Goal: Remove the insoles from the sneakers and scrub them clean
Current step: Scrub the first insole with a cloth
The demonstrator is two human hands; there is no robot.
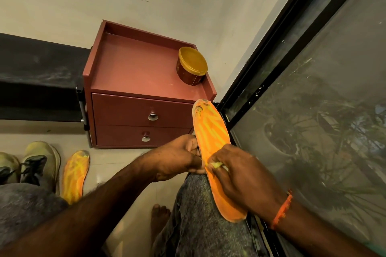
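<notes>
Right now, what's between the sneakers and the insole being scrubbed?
Head view: the second insole lies on the floor beside the sneakers, and the left hand grips the scrubbed insole.

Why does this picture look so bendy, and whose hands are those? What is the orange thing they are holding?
The picture comes from a wide camera worn on a person's head, looking down, so straight lines bend. The hands are that person's own. The left hand grips the edge of an orange insole, the soft pad from inside a shoe, which rests on their knee. The right hand presses something small and yellowish on it; I cannot tell exactly what. A second insole lies on the floor beside the sneakers. A yellow-lidded tub sits on the small red drawer cabinet.
</notes>
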